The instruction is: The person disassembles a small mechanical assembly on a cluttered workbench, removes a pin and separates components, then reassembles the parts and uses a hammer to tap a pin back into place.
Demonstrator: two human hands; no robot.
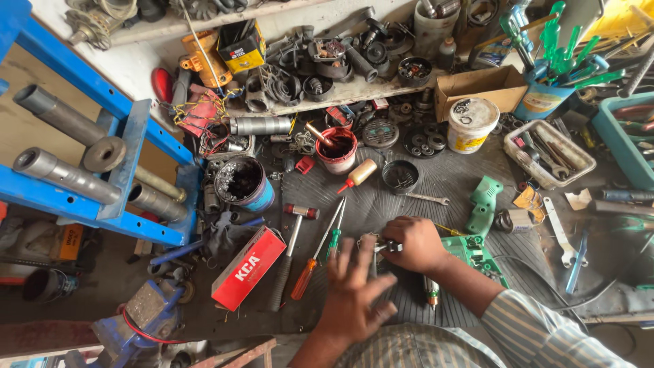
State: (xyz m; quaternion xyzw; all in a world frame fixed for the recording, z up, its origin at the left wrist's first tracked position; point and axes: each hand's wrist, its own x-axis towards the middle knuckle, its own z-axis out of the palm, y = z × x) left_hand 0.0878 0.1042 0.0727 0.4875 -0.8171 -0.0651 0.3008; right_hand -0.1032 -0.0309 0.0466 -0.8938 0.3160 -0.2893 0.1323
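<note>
My right hand (417, 244) is closed on a small metal part (388, 247) that rests on the dark ribbed mat (436, 182). My left hand (354, 292) hovers just beside it, fingers spread and blurred, holding nothing. A green power-tool housing (482, 204) lies to the right of my right hand, with another green piece (473, 253) under my wrist. To the left lie a green-handled screwdriver (334, 238), an orange-handled screwdriver (304, 278) and a hammer (289, 257).
A red box (246, 267) sits at the left of the mat. Behind stand a greasy pot (243, 182), a red cup (336, 148), a white tub (470, 123), a tray of tools (549, 154) and a shelf of motor parts (320, 75). A blue press frame (129, 163) is at left.
</note>
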